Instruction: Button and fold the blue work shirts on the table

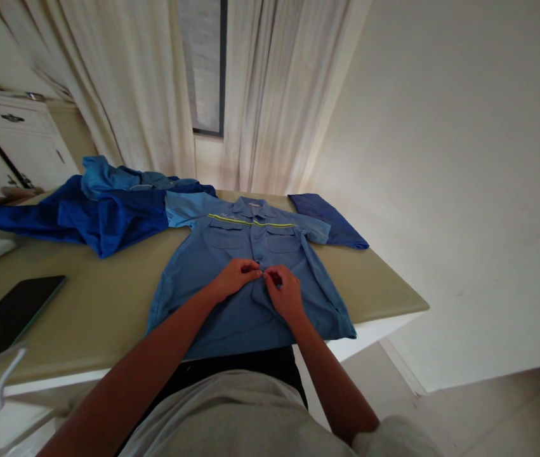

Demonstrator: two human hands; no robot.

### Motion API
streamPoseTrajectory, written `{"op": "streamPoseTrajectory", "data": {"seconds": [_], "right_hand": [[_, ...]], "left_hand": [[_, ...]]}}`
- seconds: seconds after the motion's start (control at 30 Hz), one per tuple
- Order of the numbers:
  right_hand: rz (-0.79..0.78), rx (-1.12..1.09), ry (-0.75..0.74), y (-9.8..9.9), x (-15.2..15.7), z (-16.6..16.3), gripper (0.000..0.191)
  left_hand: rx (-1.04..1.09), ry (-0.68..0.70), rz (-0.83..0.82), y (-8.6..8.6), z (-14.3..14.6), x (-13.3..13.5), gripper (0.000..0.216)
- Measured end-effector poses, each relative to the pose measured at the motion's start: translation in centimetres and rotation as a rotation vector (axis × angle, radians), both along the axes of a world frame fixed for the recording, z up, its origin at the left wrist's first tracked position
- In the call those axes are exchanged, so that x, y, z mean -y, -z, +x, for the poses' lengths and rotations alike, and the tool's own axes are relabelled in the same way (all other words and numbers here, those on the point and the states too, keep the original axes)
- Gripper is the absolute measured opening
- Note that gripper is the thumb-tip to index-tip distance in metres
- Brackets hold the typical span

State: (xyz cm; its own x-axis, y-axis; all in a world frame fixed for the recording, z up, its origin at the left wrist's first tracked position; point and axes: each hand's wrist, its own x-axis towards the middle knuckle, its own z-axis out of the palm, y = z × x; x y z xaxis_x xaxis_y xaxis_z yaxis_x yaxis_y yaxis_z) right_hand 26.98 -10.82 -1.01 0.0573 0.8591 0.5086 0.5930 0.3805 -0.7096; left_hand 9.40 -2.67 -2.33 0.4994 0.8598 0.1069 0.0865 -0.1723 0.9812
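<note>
A blue short-sleeved work shirt (224,251) lies spread face up on the table, collar away from me. A yellow stripe crosses its chest above two flap pockets. My left hand (240,277) pinches the shirt's front placket at about mid-length. Just to the right, my right hand (283,291) pinches the same placket edge, its fingertips almost meeting those of the left. The small spot between the fingertips, near a button, is partly hidden. Buttons higher up the placket show above my hands.
Crumpled blue clothes (103,212) lie at the back left, and a folded dark blue garment (329,219) at the back right. A black tablet-like slab (13,317) rests at the left on the table (103,304), near a white cable (7,374). A wall stands on the right.
</note>
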Motion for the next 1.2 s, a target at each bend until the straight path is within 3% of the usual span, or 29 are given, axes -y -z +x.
{"op": "streamPoseTrajectory", "data": {"seconds": [0.23, 0.43, 0.67, 0.9, 1.2], "right_hand": [[-0.063, -0.077, -0.041, 0.8, -0.6, 0.7, 0.01], [0.036, 0.106, -0.027, 0.4, -0.5, 0.3, 0.015], [0.025, -0.011, -0.011, 0.7, -0.8, 0.6, 0.013], [-0.002, 0.05, -0.046, 0.8, -0.8, 0.5, 0.016], [0.064, 0.195, -0.039, 0.7, -0.2, -0.1, 0.022]], "left_hand": [[-0.096, 0.041, 0.154, -0.8, -0.1, 0.2, 0.027], [-0.25, 0.133, 0.253, -0.7, 0.2, 1.1, 0.009], [-0.263, -0.026, 0.38, -1.1, 0.1, 1.0, 0.015], [-0.126, -0.023, 0.327, -1.1, 0.0, 1.0, 0.011], [-0.187, -0.019, 0.264, -0.9, 0.0, 0.7, 0.016]]}}
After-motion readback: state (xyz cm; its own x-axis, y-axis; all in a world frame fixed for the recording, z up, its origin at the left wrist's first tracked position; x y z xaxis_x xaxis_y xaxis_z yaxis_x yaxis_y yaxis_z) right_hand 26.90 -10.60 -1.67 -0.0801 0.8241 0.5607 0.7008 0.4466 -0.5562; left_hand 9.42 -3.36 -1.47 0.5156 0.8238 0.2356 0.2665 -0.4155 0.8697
